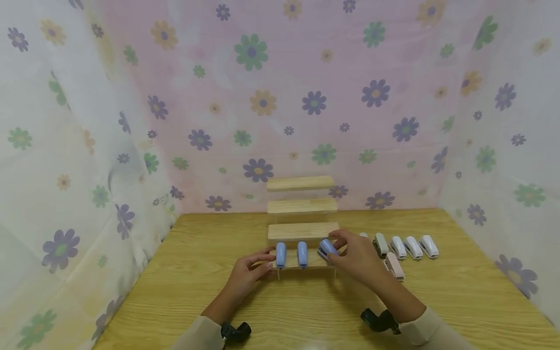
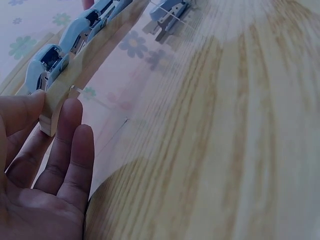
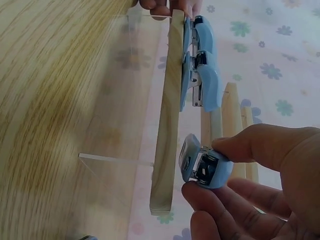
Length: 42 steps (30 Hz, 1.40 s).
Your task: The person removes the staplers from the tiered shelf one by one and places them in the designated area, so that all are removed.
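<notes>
A tiered display stand with wooden shelf boards [image 1: 303,231] and clear supports stands on the table. Two light-blue mini staplers [image 1: 281,254] [image 3: 207,80] rest side by side on its lowest board [image 3: 167,125]. At that board's left end, my left hand [image 1: 250,272] pinches the edge, thumb against the end and fingers beneath. My right hand [image 1: 356,255] holds a third blue stapler [image 3: 206,165] between thumb and fingers by the board's right end. In the right wrist view this stapler is tilted, a small gap showing between it and the board.
Right of the stand, several white staplers [image 1: 412,247] lie in a row with a grey-green one [image 1: 380,245]. A pink stapler [image 1: 394,266] lies nearer me. Flowered cloth [image 1: 284,73] encloses the back and sides of the wood-grain table [image 1: 210,243].
</notes>
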Available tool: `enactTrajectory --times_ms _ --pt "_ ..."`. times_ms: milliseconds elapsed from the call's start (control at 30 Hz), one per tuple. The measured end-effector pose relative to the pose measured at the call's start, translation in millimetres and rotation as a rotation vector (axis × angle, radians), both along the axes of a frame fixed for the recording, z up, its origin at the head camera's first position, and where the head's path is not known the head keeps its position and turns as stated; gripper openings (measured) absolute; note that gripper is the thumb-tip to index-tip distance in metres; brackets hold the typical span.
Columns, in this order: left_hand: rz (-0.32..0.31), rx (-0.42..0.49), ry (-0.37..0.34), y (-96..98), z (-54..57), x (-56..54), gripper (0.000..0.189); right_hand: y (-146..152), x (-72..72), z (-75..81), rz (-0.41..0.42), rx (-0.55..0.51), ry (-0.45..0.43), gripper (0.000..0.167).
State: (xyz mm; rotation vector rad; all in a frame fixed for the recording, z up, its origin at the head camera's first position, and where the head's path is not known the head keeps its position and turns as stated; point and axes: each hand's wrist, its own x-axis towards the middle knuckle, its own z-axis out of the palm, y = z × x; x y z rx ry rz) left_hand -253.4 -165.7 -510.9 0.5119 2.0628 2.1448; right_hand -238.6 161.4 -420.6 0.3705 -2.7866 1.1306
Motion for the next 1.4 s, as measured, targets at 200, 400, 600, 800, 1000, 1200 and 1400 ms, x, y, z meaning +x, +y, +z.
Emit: enactTrajectory --times_ms 200,400,600,800,1000,1200,1400 --pt "0.02 -0.009 -0.014 5.9 -1.3 -0.1 0.033 8 6.4 4.7 -0.012 0.039 0.034 0.048" --pt "0.031 -0.023 -0.024 8.0 -0.9 0.8 0.031 19 12.2 7.7 -0.012 0.044 0.043 0.047" --pt "0.011 0.0 -0.006 5.4 1.8 1.4 0.031 34 14.5 8.3 -0.028 0.052 0.095 0.049" --pt "0.003 0.003 -0.014 4.1 5.0 1.7 0.03 52 18.0 10.3 -0.056 0.084 0.118 0.048" --pt "0.007 0.003 -0.02 3.0 5.7 2.3 0.03 70 21.3 7.4 -0.104 0.121 0.114 0.046" --pt "0.006 -0.009 -0.001 2.3 2.2 0.8 0.028 88 22.0 3.2 -0.139 0.151 0.048 0.051" --pt "0.017 -0.014 -0.008 1.1 3.5 2.7 0.027 105 22.3 0.0 -0.156 0.173 0.076 0.051"
